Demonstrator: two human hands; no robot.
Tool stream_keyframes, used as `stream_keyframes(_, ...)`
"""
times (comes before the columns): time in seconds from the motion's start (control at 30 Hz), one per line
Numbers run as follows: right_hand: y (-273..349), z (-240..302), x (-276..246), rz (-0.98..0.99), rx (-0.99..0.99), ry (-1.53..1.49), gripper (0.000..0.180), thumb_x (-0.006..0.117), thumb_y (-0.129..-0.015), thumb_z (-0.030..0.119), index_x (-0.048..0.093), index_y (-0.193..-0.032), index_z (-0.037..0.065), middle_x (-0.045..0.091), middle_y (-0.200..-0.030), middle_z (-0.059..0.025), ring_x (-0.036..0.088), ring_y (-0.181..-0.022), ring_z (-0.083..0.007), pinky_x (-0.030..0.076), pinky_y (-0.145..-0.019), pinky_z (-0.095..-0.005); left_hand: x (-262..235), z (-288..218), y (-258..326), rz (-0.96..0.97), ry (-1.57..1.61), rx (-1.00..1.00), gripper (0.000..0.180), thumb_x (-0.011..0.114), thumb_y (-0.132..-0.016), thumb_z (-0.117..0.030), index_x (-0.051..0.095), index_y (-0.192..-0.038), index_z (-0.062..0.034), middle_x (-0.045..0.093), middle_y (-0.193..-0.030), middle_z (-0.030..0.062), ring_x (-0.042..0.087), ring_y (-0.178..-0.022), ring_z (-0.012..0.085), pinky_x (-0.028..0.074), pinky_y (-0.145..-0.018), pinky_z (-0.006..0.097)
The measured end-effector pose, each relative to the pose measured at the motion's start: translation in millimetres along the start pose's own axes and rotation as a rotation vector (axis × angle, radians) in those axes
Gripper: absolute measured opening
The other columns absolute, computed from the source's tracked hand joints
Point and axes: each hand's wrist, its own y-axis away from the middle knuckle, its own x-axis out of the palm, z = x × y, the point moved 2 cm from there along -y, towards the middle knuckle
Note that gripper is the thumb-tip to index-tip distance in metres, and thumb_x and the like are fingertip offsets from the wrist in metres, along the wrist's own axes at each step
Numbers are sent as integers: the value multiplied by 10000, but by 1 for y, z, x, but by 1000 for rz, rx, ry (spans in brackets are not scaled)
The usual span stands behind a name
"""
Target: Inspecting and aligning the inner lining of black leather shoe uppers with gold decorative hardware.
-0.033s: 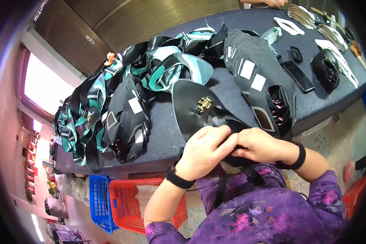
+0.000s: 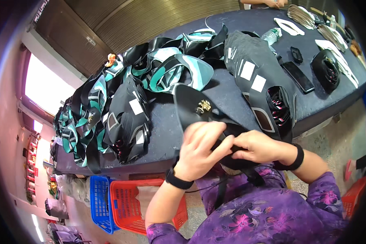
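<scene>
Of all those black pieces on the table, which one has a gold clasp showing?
The black piece right in front of the person, held by both hands. Its gold clasp faces up; the stacked ones show only white tags.

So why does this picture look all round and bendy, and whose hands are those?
The picture comes from a small camera worn on a person's head, looking down. Its lens sees very wide, so straight edges bend near the rim. There is no machine here, just a person in a purple flowery top working with two bare hands. The left hand and the right hand are both gripping a black shoe piece with a small gold ornament. It rests on the edge of a dark table. On the table lie piles of black and teal shoe pieces, a stack of black ones with white tags, a black phone and a plastic bottle. Below the table stand a red basket and a blue basket.
</scene>
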Motion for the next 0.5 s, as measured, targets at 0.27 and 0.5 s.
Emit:
stream_keyframes(0.27, 4, 0, 23, -62, 58, -422, 249, 569, -811, 189, 496, -967, 9, 569, -813, -177, 559, -758, -336, 432, -652, -344, 45, -8, 88, -285, 1858, -1172, 569, 614, -804, -300, 351, -1220, -13, 463, -1184, 112, 488, -1055, 201, 402, -891, 320)
stream_keyframes(0.5, 2, -4, 41, -5, 12, -333, 381, 591, -783, 160, 428, -1095, 16, 578, -850, -191, 562, -801, -360, 437, -668, -397, 54, 0, 79, -326, 1928, -1237, 424, 456, -888, -345, 492, -1083, 29, 583, -997, 133, 586, -873, 204, 468, -791, 319)
